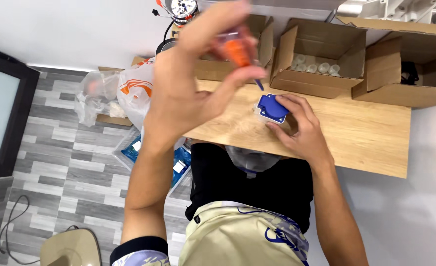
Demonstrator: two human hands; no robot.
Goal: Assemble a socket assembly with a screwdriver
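At the centre of the frame, an orange-handled screwdriver with a blue tip (240, 51) is being gripped in the raised left hand (193, 83), fingers curled around the blurred handle, the tip being pointed down towards a small blue-and-white square plastic socket box (272, 108). That box is being steadied on the light wooden tabletop (365, 133) by the right hand (301, 130), whose fingers are being pressed against its near side. Bare wood is being left open to the right of the hand, up to the table's right edge. Along the far edge, open brown cardboard boxes (321, 54) are being kept.
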